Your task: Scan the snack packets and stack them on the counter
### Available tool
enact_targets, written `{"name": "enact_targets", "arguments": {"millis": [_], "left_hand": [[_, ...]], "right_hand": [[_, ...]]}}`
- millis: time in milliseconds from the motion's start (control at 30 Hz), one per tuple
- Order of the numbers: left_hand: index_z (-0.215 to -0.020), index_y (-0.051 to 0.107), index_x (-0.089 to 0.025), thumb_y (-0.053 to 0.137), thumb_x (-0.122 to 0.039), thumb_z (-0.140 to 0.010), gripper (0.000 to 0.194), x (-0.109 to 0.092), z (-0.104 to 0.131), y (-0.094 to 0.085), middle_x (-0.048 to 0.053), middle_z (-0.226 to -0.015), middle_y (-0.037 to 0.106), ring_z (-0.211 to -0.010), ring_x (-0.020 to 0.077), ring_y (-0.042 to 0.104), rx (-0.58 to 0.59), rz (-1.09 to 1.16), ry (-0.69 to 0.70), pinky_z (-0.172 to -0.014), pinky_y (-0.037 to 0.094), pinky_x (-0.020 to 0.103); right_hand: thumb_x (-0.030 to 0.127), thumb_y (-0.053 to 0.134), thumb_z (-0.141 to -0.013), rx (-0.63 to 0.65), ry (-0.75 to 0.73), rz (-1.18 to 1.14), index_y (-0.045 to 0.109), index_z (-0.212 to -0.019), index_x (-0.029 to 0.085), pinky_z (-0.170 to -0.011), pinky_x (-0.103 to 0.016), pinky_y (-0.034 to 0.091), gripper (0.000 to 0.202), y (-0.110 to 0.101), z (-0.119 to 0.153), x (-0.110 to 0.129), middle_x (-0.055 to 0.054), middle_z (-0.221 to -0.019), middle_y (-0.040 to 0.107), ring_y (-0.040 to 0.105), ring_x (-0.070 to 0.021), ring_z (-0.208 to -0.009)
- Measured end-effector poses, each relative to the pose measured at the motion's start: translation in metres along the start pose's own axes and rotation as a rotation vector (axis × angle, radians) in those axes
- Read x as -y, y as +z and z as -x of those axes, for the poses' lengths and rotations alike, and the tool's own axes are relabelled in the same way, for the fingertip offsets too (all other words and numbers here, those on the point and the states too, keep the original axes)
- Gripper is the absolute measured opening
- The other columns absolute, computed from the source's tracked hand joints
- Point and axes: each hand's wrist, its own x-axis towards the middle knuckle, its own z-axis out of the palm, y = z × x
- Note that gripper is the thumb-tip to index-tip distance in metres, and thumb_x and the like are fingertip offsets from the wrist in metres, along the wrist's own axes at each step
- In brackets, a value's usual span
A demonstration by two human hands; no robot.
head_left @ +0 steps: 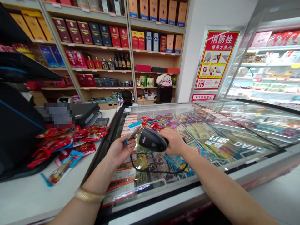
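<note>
My left hand is closed on a small blue snack packet, its upper end sticking up past the fingers. Just to the right, my right hand grips a black barcode scanner, whose head faces the packet. From the scanner a black cable loops down over the glass freezer top. Behind the scanner, several red packets show on the freezer. On the white counter at left lies a heap of red snack packets, with a blue-ended packet in front of it.
A glass-topped chest freezer with ice cream inside stretches right. Left are a black checkout terminal and a black box-shaped device. Shelves of boxed bottles line the back. A person's dark-haired head shows behind the freezer.
</note>
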Motion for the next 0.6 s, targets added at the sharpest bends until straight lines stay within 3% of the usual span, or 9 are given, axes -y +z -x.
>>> {"name": "enact_targets", "arguments": {"millis": [433, 533, 600], "left_hand": [[-0.085, 0.06, -0.006, 0.039, -0.002, -0.089, 0.022, -0.002, -0.003, -0.003, 0.007, -0.071, 0.055, -0.046, 0.0035, 0.039, 0.015, -0.01, 0.02, -0.039, 0.037, 0.013], [-0.086, 0.062, -0.007, 0.043, -0.002, -0.089, 0.02, -0.012, -0.002, -0.001, 0.008, -0.073, 0.058, -0.051, 0.005, 0.048, -0.012, 0.029, 0.113, -0.044, 0.044, 0.012], [-0.086, 0.062, -0.008, 0.046, -0.003, -0.089, 0.018, -0.024, -0.002, -0.002, 0.009, -0.079, 0.062, -0.059, 0.0058, 0.055, -0.076, 0.075, 0.268, -0.052, 0.048, 0.011]], "right_hand": [[0.031, 0.058, -0.075, -0.038, -0.015, -0.037, 0.062, -0.097, 0.019, -0.067, -0.032, 0.046, 0.025, 0.005, 0.002, -0.004, -0.006, -0.079, 0.067, 0.06, -0.0211, -0.072], [0.031, 0.059, -0.076, -0.066, -0.009, -0.061, 0.063, -0.099, 0.019, -0.07, -0.033, 0.048, 0.026, 0.006, 0.004, -0.006, -0.007, -0.084, 0.069, 0.062, -0.0214, -0.076], [0.029, 0.058, -0.076, -0.091, -0.004, -0.077, 0.063, -0.101, 0.019, -0.072, -0.033, 0.049, 0.028, 0.006, 0.005, -0.009, -0.008, -0.087, 0.07, 0.064, -0.0218, -0.078]]}}
